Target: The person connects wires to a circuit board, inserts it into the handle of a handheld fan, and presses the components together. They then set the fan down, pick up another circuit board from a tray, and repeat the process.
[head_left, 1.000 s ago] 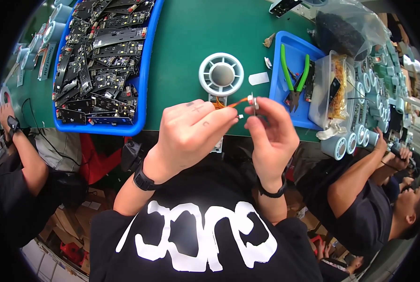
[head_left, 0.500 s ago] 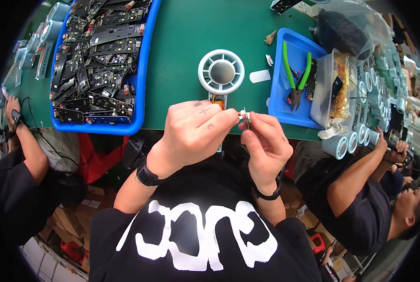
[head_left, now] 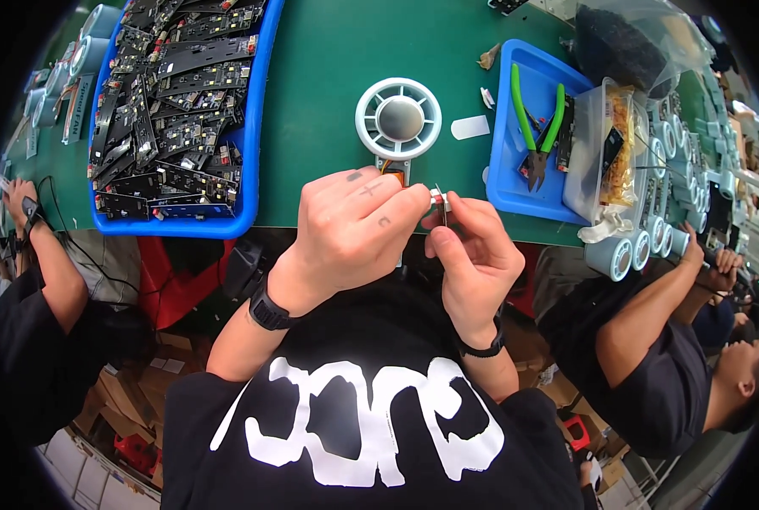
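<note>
Green table (head_left: 311,110) spread below a small thin board (head_left: 443,212), which was held close to the near edge.

The right hand (head_left: 480,248) pinched the small thin board, seen almost edge-on, between thumb and index finger. The left hand (head_left: 350,223) had its fingers bent, with their tips just beside a small white connector (head_left: 436,196) at the board; its thumb was hidden, so I could not tell what it gripped. Beyond the hands lay a pale round fan (head_left: 399,118), its spoked face upward. On the left was a large blue tray (head_left: 250,178) full of black circuit boards (head_left: 175,127). On the right, green-handled cutters (head_left: 555,121) rested in a smaller blue tray (head_left: 507,183).
</note>
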A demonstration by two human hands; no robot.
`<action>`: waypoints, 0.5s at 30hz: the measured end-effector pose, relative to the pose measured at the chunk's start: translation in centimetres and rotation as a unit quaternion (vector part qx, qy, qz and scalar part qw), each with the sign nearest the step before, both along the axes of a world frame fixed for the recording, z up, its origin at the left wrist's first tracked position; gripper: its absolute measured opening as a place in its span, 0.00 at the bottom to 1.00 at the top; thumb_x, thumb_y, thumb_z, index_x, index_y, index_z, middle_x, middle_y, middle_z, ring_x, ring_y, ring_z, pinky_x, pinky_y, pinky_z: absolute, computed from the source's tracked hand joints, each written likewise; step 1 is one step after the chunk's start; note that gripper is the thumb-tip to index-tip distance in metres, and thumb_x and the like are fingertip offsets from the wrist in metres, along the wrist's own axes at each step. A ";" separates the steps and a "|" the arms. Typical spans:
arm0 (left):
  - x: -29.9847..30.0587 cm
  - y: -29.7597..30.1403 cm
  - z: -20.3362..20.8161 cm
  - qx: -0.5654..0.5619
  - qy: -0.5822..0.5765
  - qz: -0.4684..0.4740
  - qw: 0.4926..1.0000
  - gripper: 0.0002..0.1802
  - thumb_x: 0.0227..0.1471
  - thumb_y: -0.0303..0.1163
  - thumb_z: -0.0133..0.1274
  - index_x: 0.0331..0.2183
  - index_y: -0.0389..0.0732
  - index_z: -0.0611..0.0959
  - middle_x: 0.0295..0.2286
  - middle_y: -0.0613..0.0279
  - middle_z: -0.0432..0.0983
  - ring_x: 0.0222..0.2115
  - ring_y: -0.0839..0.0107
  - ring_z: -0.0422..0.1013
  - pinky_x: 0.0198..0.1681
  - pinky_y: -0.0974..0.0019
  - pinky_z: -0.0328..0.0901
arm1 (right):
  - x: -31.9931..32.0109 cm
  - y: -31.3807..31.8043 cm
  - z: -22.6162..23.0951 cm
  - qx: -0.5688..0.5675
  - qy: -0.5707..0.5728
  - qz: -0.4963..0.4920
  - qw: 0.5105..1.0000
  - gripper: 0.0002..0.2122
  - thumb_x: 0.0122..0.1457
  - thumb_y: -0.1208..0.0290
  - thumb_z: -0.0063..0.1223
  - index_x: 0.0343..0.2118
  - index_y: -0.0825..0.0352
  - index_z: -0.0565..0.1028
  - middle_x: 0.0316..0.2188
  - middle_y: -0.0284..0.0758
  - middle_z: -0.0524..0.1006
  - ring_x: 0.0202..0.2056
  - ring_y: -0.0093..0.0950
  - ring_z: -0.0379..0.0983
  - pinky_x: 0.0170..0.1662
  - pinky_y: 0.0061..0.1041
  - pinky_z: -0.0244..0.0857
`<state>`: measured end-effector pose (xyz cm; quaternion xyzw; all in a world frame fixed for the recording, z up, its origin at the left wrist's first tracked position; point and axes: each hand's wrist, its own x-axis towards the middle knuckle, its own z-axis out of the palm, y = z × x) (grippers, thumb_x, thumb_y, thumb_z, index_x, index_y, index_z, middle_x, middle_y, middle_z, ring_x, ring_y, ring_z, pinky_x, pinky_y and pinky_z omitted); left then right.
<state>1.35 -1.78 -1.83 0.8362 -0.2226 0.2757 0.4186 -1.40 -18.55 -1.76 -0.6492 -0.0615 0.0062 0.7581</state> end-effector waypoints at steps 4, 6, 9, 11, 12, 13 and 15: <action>-0.2 0.1 -0.2 0.017 0.009 0.008 1.000 0.11 0.40 0.21 0.60 0.31 0.39 0.80 0.18 0.66 0.66 0.16 0.68 0.67 0.18 0.67 0.60 | -0.2 0.1 0.0 -0.003 0.004 -0.005 1.000 0.16 0.58 0.87 0.57 0.51 0.76 0.76 0.44 0.43 0.75 0.37 0.26 0.77 0.31 0.19 0.70; -0.3 0.1 -0.4 0.014 0.012 0.004 1.000 0.11 0.40 0.21 0.60 0.31 0.39 0.80 0.19 0.66 0.66 0.17 0.68 0.67 0.19 0.67 0.60 | -0.3 0.1 0.0 -0.004 0.006 -0.006 1.000 0.16 0.58 0.87 0.57 0.51 0.76 0.76 0.44 0.43 0.75 0.36 0.26 0.77 0.31 0.19 0.70; -0.2 0.0 -0.2 -0.003 0.009 -0.001 1.000 0.10 0.42 0.18 0.61 0.30 0.37 0.80 0.17 0.64 0.66 0.15 0.67 0.64 0.18 0.66 0.57 | -0.3 0.2 0.0 0.004 0.021 -0.010 1.000 0.16 0.58 0.88 0.56 0.51 0.76 0.76 0.44 0.42 0.75 0.35 0.26 0.77 0.30 0.19 0.69; -0.1 0.0 -0.2 -0.011 0.010 -0.004 1.000 0.09 0.43 0.17 0.61 0.30 0.36 0.80 0.17 0.63 0.66 0.15 0.66 0.63 0.18 0.66 0.56 | -0.3 0.2 0.1 0.003 0.030 -0.010 0.999 0.16 0.58 0.88 0.56 0.51 0.76 0.76 0.44 0.42 0.75 0.35 0.25 0.77 0.30 0.19 0.69; -0.1 0.0 -0.3 -0.010 0.010 -0.002 1.000 0.09 0.43 0.17 0.61 0.30 0.36 0.80 0.17 0.63 0.66 0.15 0.66 0.63 0.18 0.66 0.56 | -0.3 0.2 0.1 0.001 0.037 -0.010 0.999 0.16 0.58 0.88 0.55 0.51 0.76 0.76 0.43 0.42 0.75 0.35 0.25 0.77 0.30 0.19 0.69; -0.1 0.0 -0.4 -0.008 0.009 -0.001 1.000 0.09 0.44 0.17 0.61 0.30 0.35 0.80 0.17 0.63 0.66 0.15 0.66 0.63 0.18 0.66 0.56 | -0.3 0.2 0.2 -0.001 0.044 -0.009 0.999 0.16 0.58 0.88 0.55 0.51 0.76 0.76 0.43 0.42 0.76 0.35 0.25 0.77 0.30 0.19 0.69; 0.0 0.0 -0.5 -0.007 0.010 0.000 1.000 0.09 0.44 0.17 0.61 0.30 0.35 0.80 0.17 0.63 0.67 0.15 0.66 0.63 0.18 0.66 0.57 | -0.2 0.3 0.2 0.006 0.049 -0.011 0.999 0.16 0.58 0.88 0.55 0.51 0.76 0.76 0.43 0.42 0.76 0.35 0.25 0.77 0.30 0.19 0.69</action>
